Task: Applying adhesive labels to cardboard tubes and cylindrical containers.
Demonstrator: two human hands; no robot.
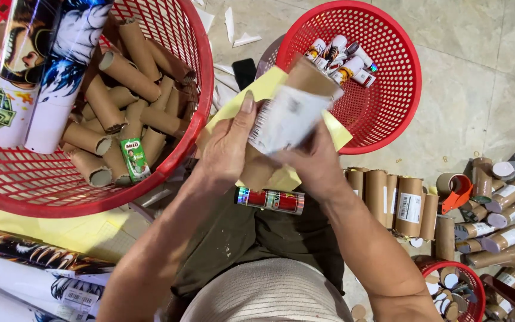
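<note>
Both hands meet over the person's lap, closed around one cardboard tube (296, 95) that slants up and away toward the smaller red basket (388, 113). The left hand (227, 149) grips the lower end of the tube, thumb stretched up along its side. The right hand (314, 164) holds it from the other side, fingers curled over a white printed label (287, 119) — the label lies partly wrapped around the tube and looks blurred. A yellow sheet (263, 89) sits behind the tube, sticking out on both sides of it.

Just below the tube, on the lap, lies a small shiny red roll (272, 200). To the left of the tube stands the large red basket (43, 191), filled with bare brown tubes (120, 77); two long rolls with printed pictures (43, 65) lean in it, and a small green drink carton (134, 158) lies among the tubes. Beyond the tube, the smaller red basket holds a handful of wrapped short rolls (341, 56) at its far side. To the right of the tube, a row of brown tubes with labels (394, 203) stands on the tiled floor (478, 71), and farther right more tubes lie scattered around an orange tape dispenser (455, 188). Below and left of the tube — near the person's left elbow — lie more printed rolls (31, 262) on yellow paper.
</note>
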